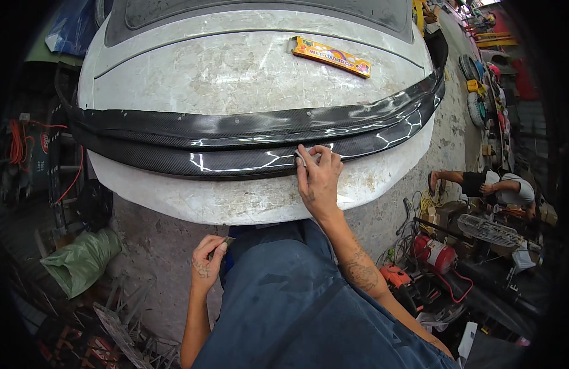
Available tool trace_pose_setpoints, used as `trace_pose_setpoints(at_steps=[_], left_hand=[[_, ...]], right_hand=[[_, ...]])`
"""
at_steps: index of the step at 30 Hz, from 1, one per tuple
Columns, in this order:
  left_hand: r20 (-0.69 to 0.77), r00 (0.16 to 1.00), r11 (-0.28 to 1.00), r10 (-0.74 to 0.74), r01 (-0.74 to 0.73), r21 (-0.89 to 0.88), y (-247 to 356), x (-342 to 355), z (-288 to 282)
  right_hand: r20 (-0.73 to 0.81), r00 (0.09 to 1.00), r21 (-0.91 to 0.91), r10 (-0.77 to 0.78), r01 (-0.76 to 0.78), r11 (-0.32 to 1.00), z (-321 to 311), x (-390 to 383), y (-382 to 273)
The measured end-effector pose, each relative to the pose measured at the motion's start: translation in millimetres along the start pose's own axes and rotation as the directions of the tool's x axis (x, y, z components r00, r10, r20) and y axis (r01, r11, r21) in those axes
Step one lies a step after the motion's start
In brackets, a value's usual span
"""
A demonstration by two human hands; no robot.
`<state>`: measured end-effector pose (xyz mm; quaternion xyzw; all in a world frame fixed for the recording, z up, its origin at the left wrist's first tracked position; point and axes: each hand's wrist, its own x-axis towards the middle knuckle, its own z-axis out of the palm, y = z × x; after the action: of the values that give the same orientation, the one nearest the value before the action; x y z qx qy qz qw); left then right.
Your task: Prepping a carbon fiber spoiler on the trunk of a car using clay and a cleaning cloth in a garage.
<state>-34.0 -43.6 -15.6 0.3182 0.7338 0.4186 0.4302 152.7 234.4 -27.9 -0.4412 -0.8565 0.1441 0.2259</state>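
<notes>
A glossy black carbon-fibre bumper lip (235,161) lies across the white body panel of a car (192,74). My right hand (320,178) rests at the middle of its front edge, fingers bent together and pressed on the glossy face. Something small and greyish shows under those fingertips, too hidden to name. Lower down, off the panel's near edge, my left hand (209,258) pinches a small flat olive-green piece (229,240) between thumb and fingers. Beyond the lip, a yellow-orange box of coloured clay (331,57) lies on the panel.
Left of the car are a green sack (84,261), a black bag (95,205) and an orange coiled hose (20,150). At the right, another person (502,186) sits low near a fan guard (488,229) and a red tank (433,253). Cables and tools litter the concrete floor there.
</notes>
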Motion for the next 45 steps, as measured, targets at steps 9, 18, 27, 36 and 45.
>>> trace_pose_setpoints(at_steps=[9,18,27,36,45], left_hand=[[0.036,0.999,0.999,0.012,-0.011,-0.048,19.0,-0.1,-16.2],[0.114,0.989,0.955,-0.091,0.119,-0.27,74.3,54.2,20.5],[0.235,0.962,0.893,-0.137,0.222,-0.392,114.5,86.5,126.4],[0.078,0.979,0.877,-0.189,0.204,-0.435,105.3,68.2,160.5],[0.091,0.978,0.891,-0.186,0.206,-0.404,109.8,70.4,162.7]], right_hand=[[0.198,0.947,0.361,-0.254,0.171,0.917,-11.6,-35.1,-35.0],[0.236,0.971,0.081,-0.026,0.007,0.997,-81.8,-37.1,19.7],[0.671,0.741,0.739,-0.032,-0.665,0.109,-72.7,-36.6,43.1],[0.773,0.632,0.633,-0.054,-0.774,-0.01,-68.8,-26.7,88.2],[0.767,0.621,0.642,-0.164,-0.75,0.163,-72.1,-23.1,91.8]])
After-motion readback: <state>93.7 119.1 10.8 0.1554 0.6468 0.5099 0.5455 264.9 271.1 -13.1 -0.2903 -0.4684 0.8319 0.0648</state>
